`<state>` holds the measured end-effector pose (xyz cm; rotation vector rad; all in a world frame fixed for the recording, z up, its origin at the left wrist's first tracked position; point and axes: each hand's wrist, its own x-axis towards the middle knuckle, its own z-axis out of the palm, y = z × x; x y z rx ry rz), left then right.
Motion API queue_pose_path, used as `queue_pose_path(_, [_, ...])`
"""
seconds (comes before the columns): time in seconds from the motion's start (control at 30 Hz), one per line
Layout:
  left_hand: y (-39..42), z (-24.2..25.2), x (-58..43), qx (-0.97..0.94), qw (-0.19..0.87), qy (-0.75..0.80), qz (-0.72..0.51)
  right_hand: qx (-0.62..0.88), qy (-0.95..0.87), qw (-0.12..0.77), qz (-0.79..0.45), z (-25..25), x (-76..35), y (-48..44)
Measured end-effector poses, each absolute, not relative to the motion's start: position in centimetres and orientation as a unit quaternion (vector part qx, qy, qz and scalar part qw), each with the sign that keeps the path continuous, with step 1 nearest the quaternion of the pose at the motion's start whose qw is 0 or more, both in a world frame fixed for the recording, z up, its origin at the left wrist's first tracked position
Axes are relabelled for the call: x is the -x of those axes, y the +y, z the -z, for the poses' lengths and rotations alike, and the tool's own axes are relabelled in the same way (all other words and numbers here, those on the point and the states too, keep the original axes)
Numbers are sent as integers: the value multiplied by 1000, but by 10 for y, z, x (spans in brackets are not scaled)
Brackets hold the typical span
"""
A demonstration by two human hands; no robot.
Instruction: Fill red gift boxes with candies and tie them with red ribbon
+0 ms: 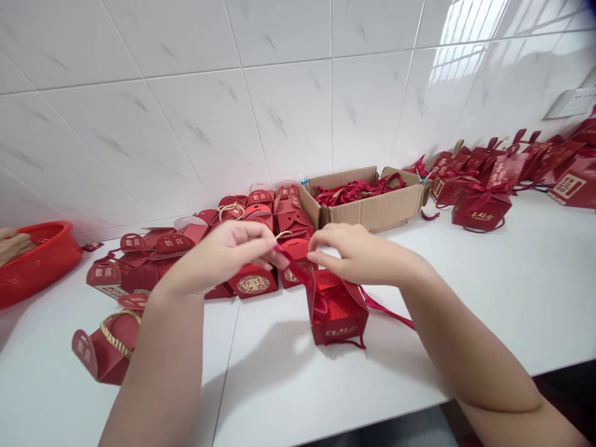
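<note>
Pinched in the fingers of my left hand is a dark red ribbon, drawn up and leftward from a small red gift box. Gold characters mark the front of this box, which stands upright on the table. My right hand hovers over the box's top, thumb and fingertips brought together close to the ribbon. What lies between those fingertips is too small to make out. Another length of ribbon trails from the box to the right, passing behind my right forearm.
Packed red boxes stand behind my left hand. A cardboard box of red ribbons sits against the tiled wall. More ribboned boxes fill the right back. Another person's hand rests in a red basin at left.
</note>
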<state>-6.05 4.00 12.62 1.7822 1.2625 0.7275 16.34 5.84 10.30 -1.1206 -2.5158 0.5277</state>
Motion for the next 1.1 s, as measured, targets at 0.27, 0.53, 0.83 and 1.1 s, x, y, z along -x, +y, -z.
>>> queue_pose_path(0.27, [27, -140, 76, -562, 409, 357, -624, 323, -855, 364, -179, -147, -200, -19])
queue_pose_path(0.53, [23, -146, 75, -539, 402, 366, -643, 539, -795, 140, -240, -49, -230, 14])
queue_pose_path(0.83, [31, -143, 83, -499, 424, 324, -683, 488, -746, 259, -372, 17, -236, 15])
queue_pose_path(1.1, [37, -143, 87, -477, 401, 302, -722, 458, -671, 331, -481, -12, -274, 8])
